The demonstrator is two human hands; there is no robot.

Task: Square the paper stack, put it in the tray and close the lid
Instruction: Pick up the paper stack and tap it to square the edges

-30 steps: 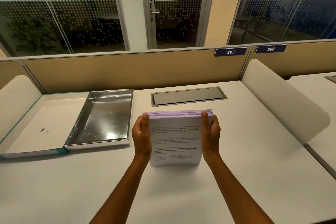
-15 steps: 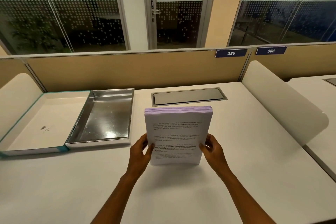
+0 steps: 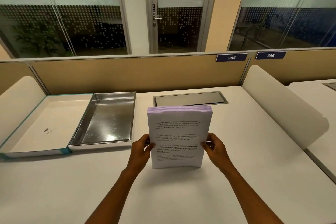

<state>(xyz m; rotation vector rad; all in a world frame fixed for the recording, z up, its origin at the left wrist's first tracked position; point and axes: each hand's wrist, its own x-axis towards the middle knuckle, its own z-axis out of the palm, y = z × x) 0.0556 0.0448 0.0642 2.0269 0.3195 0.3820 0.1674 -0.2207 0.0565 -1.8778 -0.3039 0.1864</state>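
Observation:
A thick paper stack [image 3: 179, 132] with printed text stands upright on its bottom edge on the white desk [image 3: 236, 151], its top edges fanned slightly. My left hand [image 3: 141, 150] grips its lower left side and my right hand [image 3: 214, 148] grips its lower right side. To the left lies the silver tray [image 3: 107, 123], with nothing in it, and its lid [image 3: 41, 125], white inside with a teal rim, folded open flat beside it.
A metal cable hatch [image 3: 190, 99] is set into the desk behind the stack. Tan partition panels [image 3: 138, 74] close off the back. Rounded white dividers [image 3: 283, 105] stand at both sides of the desk.
Both hands slid down from the upper sides of the stack to its lower sides. The stack stays upright on the desk in about the same place.

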